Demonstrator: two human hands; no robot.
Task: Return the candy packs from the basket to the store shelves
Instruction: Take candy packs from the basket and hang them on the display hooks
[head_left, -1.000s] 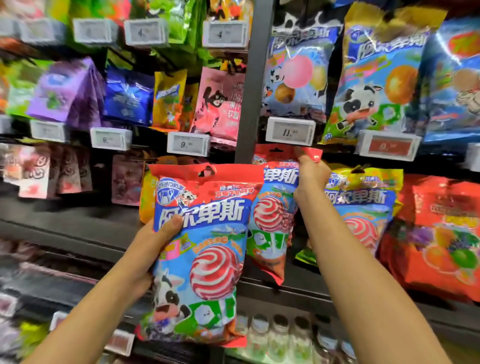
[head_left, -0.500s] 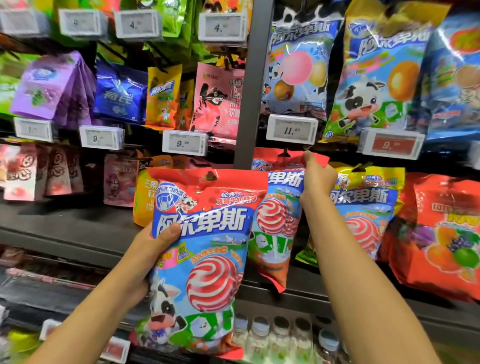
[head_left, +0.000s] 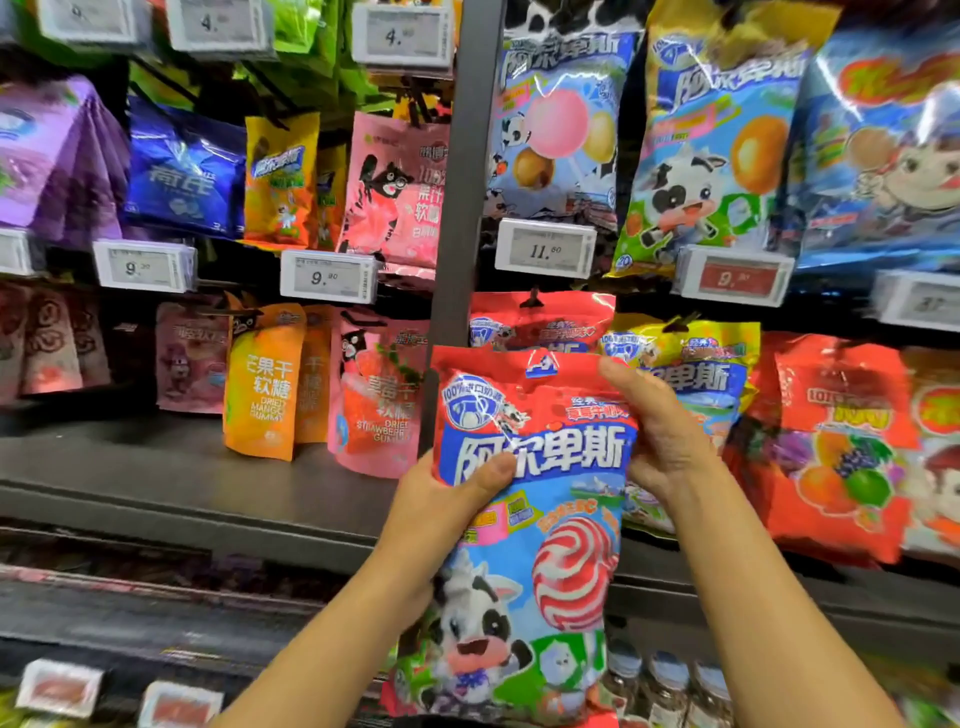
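Lower centre of the frame, the candy bag (head_left: 535, 519) stands upright, long axis vertical; the left hand (head_left: 441, 509) grips its left edge, thumb curled over the front; the right hand (head_left: 660, 431) holds the upper right edge, fingers wrapped behind; just above and behind hangs the matching red bag (head_left: 540, 322), the likely hook, nearer the right hand.

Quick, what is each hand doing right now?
Left hand: grips the red lollipop pack, thumb across its front.
Right hand: holds the same pack's right edge.
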